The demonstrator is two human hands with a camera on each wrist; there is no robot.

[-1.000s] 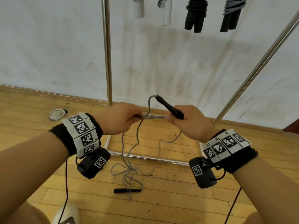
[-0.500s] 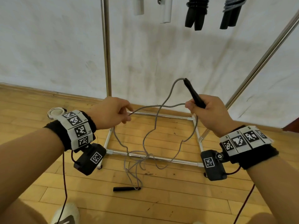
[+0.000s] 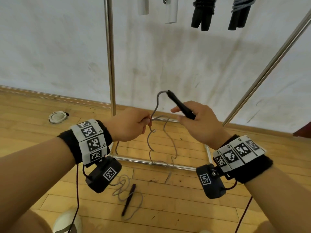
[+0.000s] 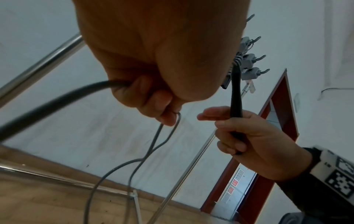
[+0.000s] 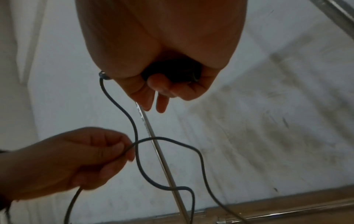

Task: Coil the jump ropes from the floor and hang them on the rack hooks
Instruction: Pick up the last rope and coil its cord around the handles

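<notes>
Right hand (image 3: 200, 123) first: its lower fingers (image 4: 231, 145) are wrapped round the black handle (image 3: 180, 106), which tilts up and away toward the wall, while the index finger and thumb stick out loosely toward the other hand. Left hand (image 3: 129, 126) now, just beside it: thumb and fingertips (image 5: 122, 150) pinch the grey rope (image 3: 157, 105), curled tight on the cord. From the handle's top end the rope arcs over and drops into that pinch, then spills out in two slack loops hanging below both hands, in front of the rack's (image 3: 110, 64) chrome base bar. Follow it down and it reaches the wooden floor (image 3: 185, 207), lying in loose curls on the near side of the rack's base. There, the second handle (image 3: 128, 199) lies flat among those curls, dark and slim. Up at the rack's top, four coiled ropes hang side by side: two with white handles (image 3: 171, 10), two with black handles (image 3: 202, 19). Left of the rack's upright post, a small white ring (image 3: 57, 117) sits on the floor near the skirting. A white shoe (image 3: 67, 221) shows at the bottom edge, well this side of the rack.
</notes>
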